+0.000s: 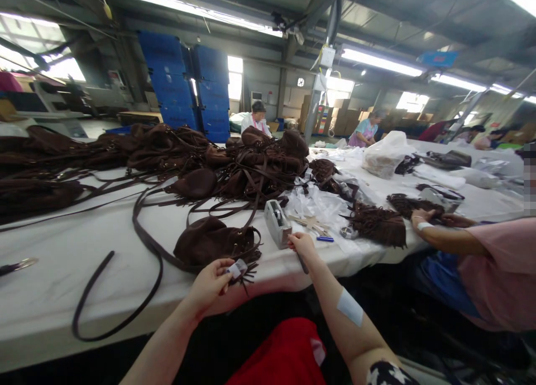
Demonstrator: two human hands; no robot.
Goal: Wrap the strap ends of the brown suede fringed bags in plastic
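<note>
My left hand pinches a small white label between thumb and fingers, just in front of a dark brown fringed bag lying on the white table. Fingers of my right hand are closed at the near end of a grey tape dispenser; whatever they pinch there is too small to make out. A thin dark strip hangs just below that hand. The bag's long strap curls across the table to the left.
Brown bags are heaped behind the dispenser. Crumpled white wrapping, a blue pen and a tape roll lie to its right. A co-worker in pink handles a fringed bag at the right.
</note>
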